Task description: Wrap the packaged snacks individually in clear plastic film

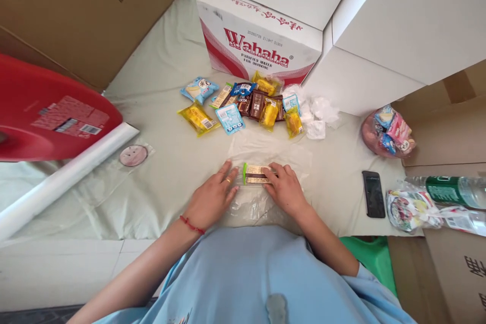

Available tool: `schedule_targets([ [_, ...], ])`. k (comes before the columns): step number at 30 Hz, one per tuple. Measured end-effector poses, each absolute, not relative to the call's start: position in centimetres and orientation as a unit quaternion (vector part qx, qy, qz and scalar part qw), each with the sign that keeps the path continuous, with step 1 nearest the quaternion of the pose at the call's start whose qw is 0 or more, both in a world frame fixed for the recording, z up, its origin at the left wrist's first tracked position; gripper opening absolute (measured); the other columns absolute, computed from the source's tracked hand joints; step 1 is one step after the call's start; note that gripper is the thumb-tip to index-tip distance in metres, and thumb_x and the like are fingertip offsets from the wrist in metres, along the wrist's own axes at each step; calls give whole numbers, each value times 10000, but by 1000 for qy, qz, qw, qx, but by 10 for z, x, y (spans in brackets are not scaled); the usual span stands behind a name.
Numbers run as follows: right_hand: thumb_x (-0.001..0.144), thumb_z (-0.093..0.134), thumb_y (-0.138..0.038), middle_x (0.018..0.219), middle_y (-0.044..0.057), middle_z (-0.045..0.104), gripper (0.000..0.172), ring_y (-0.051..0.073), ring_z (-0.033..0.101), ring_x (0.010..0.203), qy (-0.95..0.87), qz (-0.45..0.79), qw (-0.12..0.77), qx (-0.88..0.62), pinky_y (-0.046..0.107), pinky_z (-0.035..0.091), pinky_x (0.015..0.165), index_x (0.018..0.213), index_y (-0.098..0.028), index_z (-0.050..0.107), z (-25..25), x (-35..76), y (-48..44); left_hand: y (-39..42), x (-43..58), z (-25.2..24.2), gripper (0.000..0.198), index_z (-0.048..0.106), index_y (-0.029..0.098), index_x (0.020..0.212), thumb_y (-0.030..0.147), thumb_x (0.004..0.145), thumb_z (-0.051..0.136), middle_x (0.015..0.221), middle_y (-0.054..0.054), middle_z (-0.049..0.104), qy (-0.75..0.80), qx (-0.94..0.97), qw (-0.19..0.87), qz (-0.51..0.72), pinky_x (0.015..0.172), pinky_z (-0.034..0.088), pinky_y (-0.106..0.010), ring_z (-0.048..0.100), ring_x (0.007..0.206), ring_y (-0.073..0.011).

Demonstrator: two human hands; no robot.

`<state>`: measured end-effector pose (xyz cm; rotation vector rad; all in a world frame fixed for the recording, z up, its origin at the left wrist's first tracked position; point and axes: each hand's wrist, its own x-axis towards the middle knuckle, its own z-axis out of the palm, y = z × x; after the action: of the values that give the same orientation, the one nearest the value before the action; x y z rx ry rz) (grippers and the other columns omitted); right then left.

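Note:
A flat snack packet (256,174) with a green end and gold-and-brown printing lies on a clear plastic bag (252,205) in front of me. My right hand (285,186) has its thumb and fingers bent over the packet's right end, gripping it against the surface. To the left of the packet, my left hand (214,192) rests with its fingers stretched out, fingertips on the sheet and bag edge close to the green end. It holds nothing. Beyond both hands lies a pile of wrapped snacks, among them a yellow packet (198,117), a blue packet (199,89) and a brown packet (257,105).
A Wahaha carton (258,35) stands behind the pile, with crumpled white plastic (318,114) at its right. A red container (56,111) and white roll (72,177) are at left. Rightward lie a phone (373,194), a bowl of snacks (388,132) and a bottle (451,190).

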<state>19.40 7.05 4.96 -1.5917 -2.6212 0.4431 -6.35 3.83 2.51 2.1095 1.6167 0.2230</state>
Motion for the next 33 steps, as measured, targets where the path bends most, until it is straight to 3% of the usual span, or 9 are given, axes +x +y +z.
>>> schedule_targets([
  [8, 939, 671, -173, 1376, 146, 595, 447, 309, 541, 1143, -816, 203, 101, -532, 504, 537, 1026, 1382, -222, 640, 41, 215, 68, 43, -89, 42, 553, 498, 255, 1558, 362, 1017, 451, 1729, -85, 329, 565, 790, 238, -14, 1019, 595, -419, 642, 1329, -290],
  [11, 927, 676, -155, 1362, 150, 584, 458, 310, 537, 1167, -811, 218, 112, -531, 507, 537, 1041, 1379, -219, 638, 40, 215, 69, 49, -87, 63, 537, 505, 239, 1550, 297, 1020, 439, 1691, -148, 385, 595, 782, 176, -56, 874, 630, -431, 709, 1183, -302],
  [13, 917, 683, -141, 1354, 159, 581, 462, 313, 536, 1170, -811, 221, 110, -530, 503, 538, 1040, 1373, -202, 644, 41, 214, 70, 55, -79, 76, 531, 539, 210, 1521, 201, 996, 457, 1663, -195, 416, 590, 798, 112, -43, 901, 611, -473, 674, 1230, -340],
  [16, 901, 696, -121, 1347, 171, 581, 471, 319, 540, 1163, -817, 215, 99, -526, 500, 538, 1034, 1366, -177, 651, 43, 212, 72, 69, -65, 81, 565, 530, 249, 1530, 114, 987, 455, 1691, -144, 389, 500, 863, 58, 32, 1114, 482, -575, 512, 1445, -354],
  [19, 891, 706, -122, 1328, 170, 593, 477, 318, 550, 1149, -822, 211, 93, -521, 500, 542, 1024, 1361, -183, 650, 44, 212, 73, 83, -58, 63, 590, 452, 342, 1581, 138, 1028, 431, 1694, -44, 405, 365, 924, 85, 79, 1295, 214, -597, 365, 1572, -262],
  [23, 905, 705, -159, 1308, 164, 605, 454, 319, 559, 1164, -823, 212, 109, -515, 510, 543, 1021, 1352, -204, 645, 41, 227, 68, 90, -66, 28, 641, 373, 347, 1625, 147, 1016, 400, 1629, -82, 501, 359, 918, 157, 64, 1292, -9, -665, 463, 1515, -251],
  [27, 954, 672, -232, 1304, 146, 601, 422, 308, 571, 1194, -815, 225, 138, -517, 518, 548, 1022, 1372, -246, 622, 37, 269, 56, 80, -79, 14, 598, 346, 304, 1641, 374, 1052, 420, 1669, -136, 419, 410, 893, 178, 60, 1256, -50, -711, 441, 1527, -307],
  [30, 976, 656, -295, 1293, 133, 606, 394, 299, 590, 1188, -801, 223, 135, -539, 518, 551, 1026, 1367, -261, 627, 37, 312, 50, 70, -84, 13, 695, 355, 283, 1638, 574, 1018, 471, 1698, -152, 350, 422, 887, 178, 57, 1256, -59, -705, 361, 1570, -341],
  [33, 976, 647, -376, 1223, 134, 616, 365, 314, 609, 1146, -772, 170, 141, -595, 537, 560, 994, 1320, -255, 664, 45, 345, 53, 64, -84, 15, 810, 304, 263, 1660, 633, 971, 516, 1712, -162, 313, 424, 885, 185, 50, 1253, -91, -701, 317, 1587, -363],
])
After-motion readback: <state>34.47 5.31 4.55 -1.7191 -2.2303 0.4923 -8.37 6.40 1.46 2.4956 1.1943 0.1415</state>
